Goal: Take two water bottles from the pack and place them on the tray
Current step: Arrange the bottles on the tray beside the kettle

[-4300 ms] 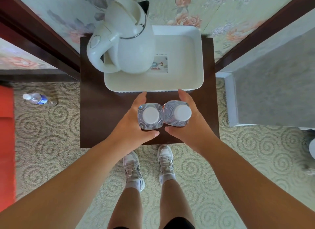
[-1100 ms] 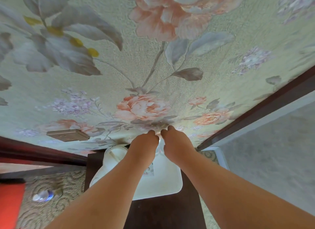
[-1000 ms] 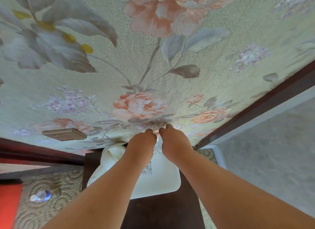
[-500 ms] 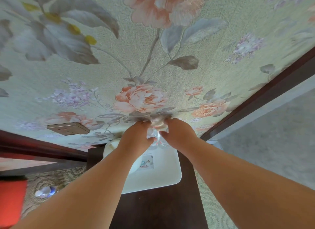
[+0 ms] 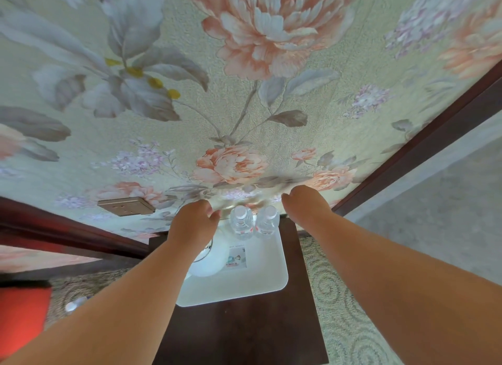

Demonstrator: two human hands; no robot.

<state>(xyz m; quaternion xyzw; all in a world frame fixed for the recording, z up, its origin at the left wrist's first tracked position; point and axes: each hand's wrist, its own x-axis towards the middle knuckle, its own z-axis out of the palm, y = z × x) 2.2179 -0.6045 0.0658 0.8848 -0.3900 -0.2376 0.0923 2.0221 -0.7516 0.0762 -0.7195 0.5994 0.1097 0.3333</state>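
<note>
Two clear water bottles with white caps, the left bottle point(image 5: 240, 224) and the right bottle point(image 5: 267, 222), stand upright side by side at the far end of the white tray point(image 5: 244, 288). My left hand point(image 5: 196, 223) hovers just left of them with fingers loosely curled, holding nothing. My right hand point(image 5: 305, 203) is to their right, fingers bent and apart, also holding nothing. Neither hand touches a bottle.
A white kettle point(image 5: 210, 258) sits on the tray's left side, partly hidden by my left forearm. The tray rests on a dark wooden table point(image 5: 244, 334) against floral wallpaper. A wall socket point(image 5: 125, 206) is at left. Another bottle point(image 5: 76, 304) lies on the carpet.
Half a second ago both hands were together around the bottles. They have now let go and moved apart, leaving the two bottles standing on the tray.
</note>
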